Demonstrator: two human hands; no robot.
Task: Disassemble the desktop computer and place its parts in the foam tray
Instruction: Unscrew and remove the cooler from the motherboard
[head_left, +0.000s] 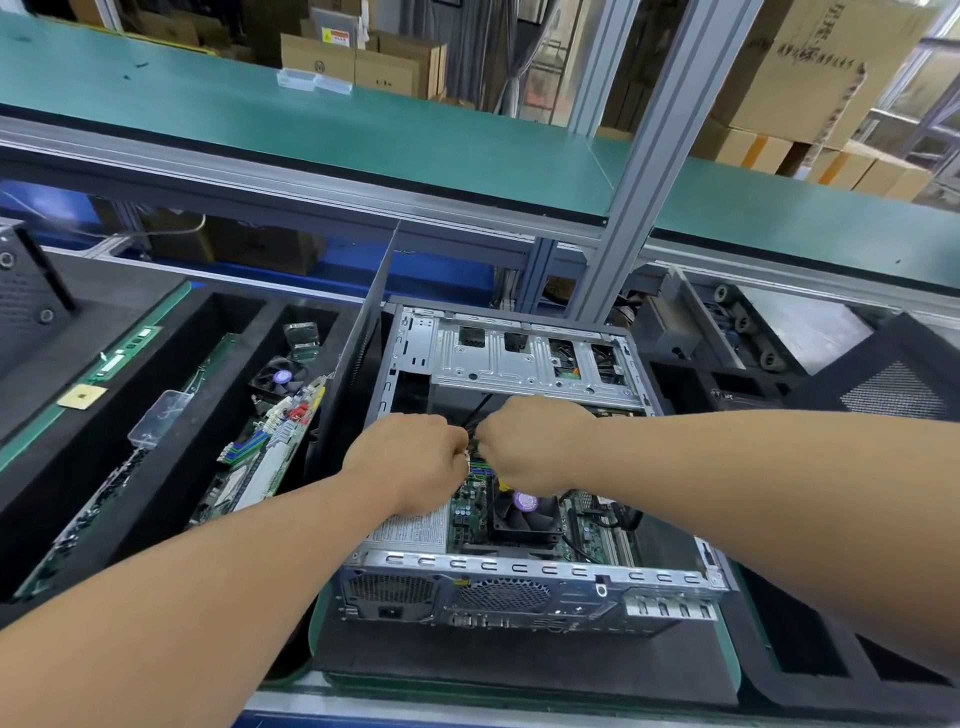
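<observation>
Both the left hand and right hand are pinching a black cable inside the open computer case, probably unplugging it, needing a steady pull next

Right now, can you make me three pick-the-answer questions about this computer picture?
1. Where is the open computer case?
A. right of the foam tray
B. on the green shelf
C. inside a cardboard box

2. What colour is the sticker on the case's cooler fan?
A. red
B. purple
C. yellow

3. What are the hands doing?
A. resting flat
B. holding a screwdriver
C. gripping cables

Answers:
1 A, the foam tray lies to its left.
2 B, it shows purple.
3 C, left hand and right hand curl around black cables.
</observation>
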